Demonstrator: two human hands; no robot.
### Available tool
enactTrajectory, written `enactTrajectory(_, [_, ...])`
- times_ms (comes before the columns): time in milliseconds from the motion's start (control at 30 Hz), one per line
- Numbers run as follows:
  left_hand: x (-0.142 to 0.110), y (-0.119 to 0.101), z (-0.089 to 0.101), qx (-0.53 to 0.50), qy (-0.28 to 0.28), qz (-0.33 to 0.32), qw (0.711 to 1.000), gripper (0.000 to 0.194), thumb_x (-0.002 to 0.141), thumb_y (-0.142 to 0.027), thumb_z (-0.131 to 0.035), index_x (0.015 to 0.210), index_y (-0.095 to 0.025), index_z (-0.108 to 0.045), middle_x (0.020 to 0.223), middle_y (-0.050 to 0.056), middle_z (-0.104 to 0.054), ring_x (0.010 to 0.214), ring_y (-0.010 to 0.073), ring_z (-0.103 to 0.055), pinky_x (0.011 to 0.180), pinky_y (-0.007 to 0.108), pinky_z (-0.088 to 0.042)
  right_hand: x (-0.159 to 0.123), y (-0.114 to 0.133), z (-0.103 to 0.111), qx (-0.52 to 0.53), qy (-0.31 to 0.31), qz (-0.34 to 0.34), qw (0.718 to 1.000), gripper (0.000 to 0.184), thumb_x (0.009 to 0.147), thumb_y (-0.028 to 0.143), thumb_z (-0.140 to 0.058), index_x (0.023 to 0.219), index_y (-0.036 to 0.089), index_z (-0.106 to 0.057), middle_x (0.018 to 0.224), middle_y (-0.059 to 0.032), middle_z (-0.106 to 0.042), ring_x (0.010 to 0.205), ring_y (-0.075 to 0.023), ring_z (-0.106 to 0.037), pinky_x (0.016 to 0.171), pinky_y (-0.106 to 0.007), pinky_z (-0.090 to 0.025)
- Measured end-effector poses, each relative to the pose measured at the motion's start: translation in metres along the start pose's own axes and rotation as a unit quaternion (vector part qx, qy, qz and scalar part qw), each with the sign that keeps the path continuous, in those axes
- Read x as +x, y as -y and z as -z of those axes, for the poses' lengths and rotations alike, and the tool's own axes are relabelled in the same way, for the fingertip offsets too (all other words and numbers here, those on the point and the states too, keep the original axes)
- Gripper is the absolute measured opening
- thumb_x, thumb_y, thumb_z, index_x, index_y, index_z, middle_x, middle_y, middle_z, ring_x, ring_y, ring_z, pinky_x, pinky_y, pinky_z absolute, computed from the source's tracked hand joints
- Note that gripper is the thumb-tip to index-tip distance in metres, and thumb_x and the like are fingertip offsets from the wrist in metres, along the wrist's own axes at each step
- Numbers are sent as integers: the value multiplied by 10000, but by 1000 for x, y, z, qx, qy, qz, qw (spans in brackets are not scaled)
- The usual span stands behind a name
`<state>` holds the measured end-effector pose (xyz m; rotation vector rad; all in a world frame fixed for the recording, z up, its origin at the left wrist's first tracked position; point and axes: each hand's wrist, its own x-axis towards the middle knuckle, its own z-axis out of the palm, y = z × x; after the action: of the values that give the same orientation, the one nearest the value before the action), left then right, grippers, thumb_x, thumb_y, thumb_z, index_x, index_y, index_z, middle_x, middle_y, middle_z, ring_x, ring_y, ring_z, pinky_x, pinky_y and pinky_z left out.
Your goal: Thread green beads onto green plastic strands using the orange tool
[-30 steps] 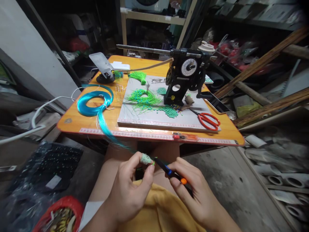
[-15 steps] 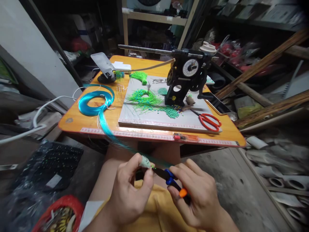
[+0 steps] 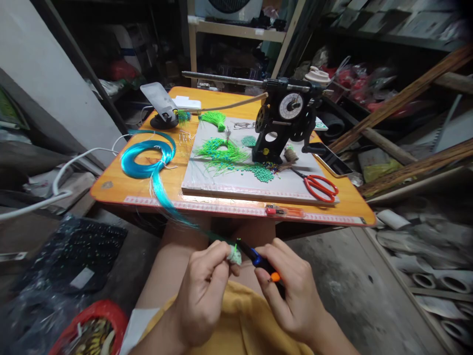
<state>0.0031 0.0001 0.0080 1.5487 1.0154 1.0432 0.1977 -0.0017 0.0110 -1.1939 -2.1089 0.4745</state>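
My left hand [image 3: 205, 291] is closed in a pinch over my lap, its fingertip wrapped in pale tape [image 3: 234, 255], with a tiny green bit at the tip. My right hand [image 3: 290, 291] grips a small tool [image 3: 258, 260] with blue and orange handles, its dark tip against the left fingertips. A turquoise strand [image 3: 162, 190] runs from a coil [image 3: 146, 160] on the orange table [image 3: 111, 185] down toward my hands.
On the table lie a grey board [image 3: 236, 182] with green beads [image 3: 260, 171] and green threads, a black winding machine [image 3: 284, 121], red scissors [image 3: 320, 186], a phone on a stand [image 3: 159, 101] and another phone [image 3: 331, 159]. Wooden poles lean at right; a red basket [image 3: 88, 330] sits bottom left.
My left thumb and forefinger have closed together and shifted right and lower. The right hand with the tool has moved in closer to them.
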Motion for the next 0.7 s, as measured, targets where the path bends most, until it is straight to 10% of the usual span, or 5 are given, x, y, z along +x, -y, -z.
enactTrajectory(200, [-2,6,-3,0,-11,-92,996,301,1010,-168,-339,742,-210,-470,706,1,-505,643,143,-487,633,260,-392,-1,6,-10,45,9,-20,999,142,947,222,-432,889,184,-556,723,-49,-577,682,-209,-505,590,-331,-388])
enactTrajectory(400, [7,3,-4,-56,-38,44,997,270,1024,-294,-425,850,-192,-604,723,15,-576,648,145,-541,609,247,-419,0,-33,38,-42,-97,-98,990,282,975,358,-439,1126,179,-596,916,-90,-660,791,-232,-616,661,-331,-476])
enactTrajectory(533, [9,6,-6,-73,-28,60,995,325,1028,-376,-434,824,-189,-606,719,12,-568,663,142,-551,616,232,-434,9,-104,101,-396,-211,-315,836,434,947,486,-440,1043,141,-687,879,-156,-682,827,-315,-603,664,-397,-462])
enactTrajectory(700, [9,8,-9,-76,-59,85,992,335,974,-454,-528,765,-195,-571,678,-2,-540,621,147,-531,589,233,-435,22,-152,125,-423,-181,-314,830,461,907,452,-516,1008,71,-754,995,-240,-696,923,-383,-594,706,-461,-477])
